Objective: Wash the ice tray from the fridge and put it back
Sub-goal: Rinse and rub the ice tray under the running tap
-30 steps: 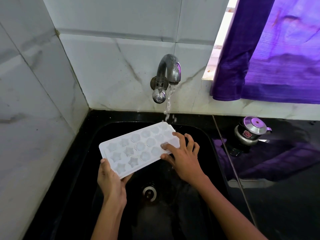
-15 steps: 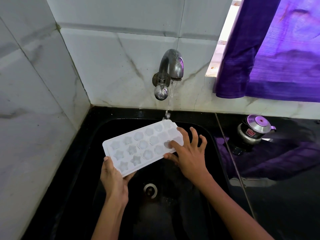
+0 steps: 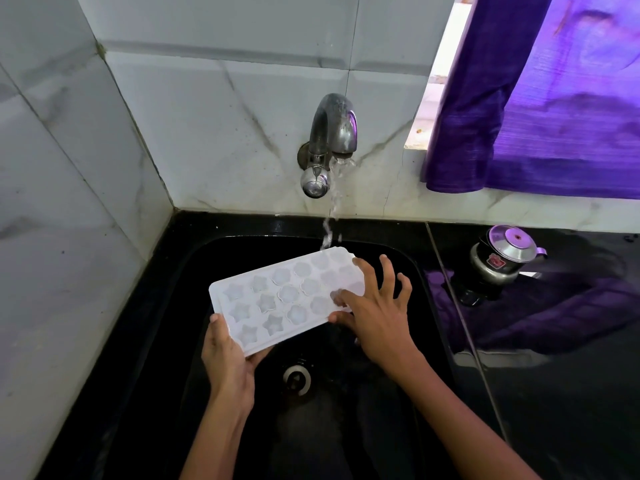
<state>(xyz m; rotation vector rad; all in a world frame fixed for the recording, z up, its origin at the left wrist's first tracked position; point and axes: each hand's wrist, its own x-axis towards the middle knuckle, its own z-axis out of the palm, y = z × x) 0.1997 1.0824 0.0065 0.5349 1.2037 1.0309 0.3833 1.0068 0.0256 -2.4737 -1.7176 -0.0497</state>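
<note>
The left hand (image 3: pixel 230 358) grips the near-left corner of the white plastic ice tray with star- and flower-shaped cups (image 3: pixel 277 299), thumb on the top rim and fingers curled underneath. The right hand (image 3: pixel 375 315) lies over the tray's right end with its fingers spread; the fingertips (image 3: pixel 337 295) press into the cups there, apparently rubbing them, though the wet blur makes the exact contact hard to judge. The tray is held above the black sink basin (image 3: pixel 412 268), tilted so its far-right corner sits higher, just under the stream of water (image 3: pixel 331 206) falling from the curved metal wall tap (image 3: pixel 330 143). The water reaches the tray at that far corner. Below, near the middle of the basin, is the round metal drain (image 3: pixel 296 377). To the right, on the glossy black bench (image 3: pixel 554 393), stands a small steel pot with a domed lid (image 3: pixel 502 259), well apart from the tray; a purple curtain (image 3: pixel 554 98) hangs above it beside white marbled wall tiles (image 3: pixel 207 116). This looks like the washing step, with the return to the fridge not yet begun. The next move likely calls for sliding the tray further under the stream so the left-hand cups get rinsed, then tipping it to drain.
</note>
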